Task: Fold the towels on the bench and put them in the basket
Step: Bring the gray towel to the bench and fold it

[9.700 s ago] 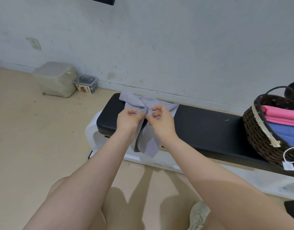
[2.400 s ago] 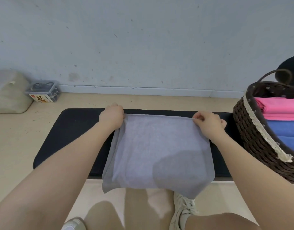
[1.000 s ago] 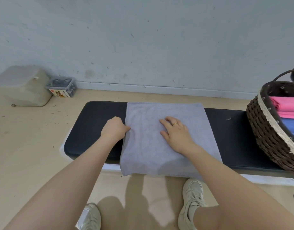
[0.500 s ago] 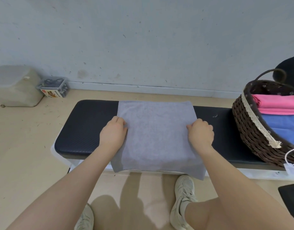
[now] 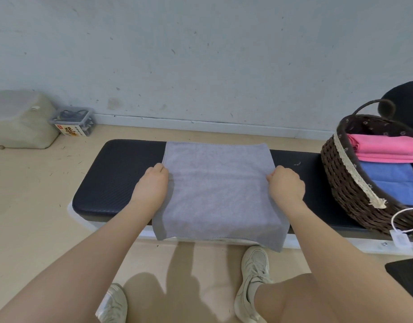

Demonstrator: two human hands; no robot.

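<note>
A grey towel, folded into a rough square, lies flat across the black padded bench, and its near edge hangs over the bench's front. My left hand grips the towel's left edge with curled fingers. My right hand grips the right edge the same way. A dark wicker basket stands on the right end of the bench. It holds a folded pink towel lying on a folded blue towel.
A pale plastic container and a small clear box sit on the floor by the wall at the left. My shoes are on the floor under the bench's front. A black object stands behind the basket.
The bunched towel was spread and folded flat on the bench. In the last second my right hand left the towel's middle and took its right edge; my left hand stayed at the left edge.
</note>
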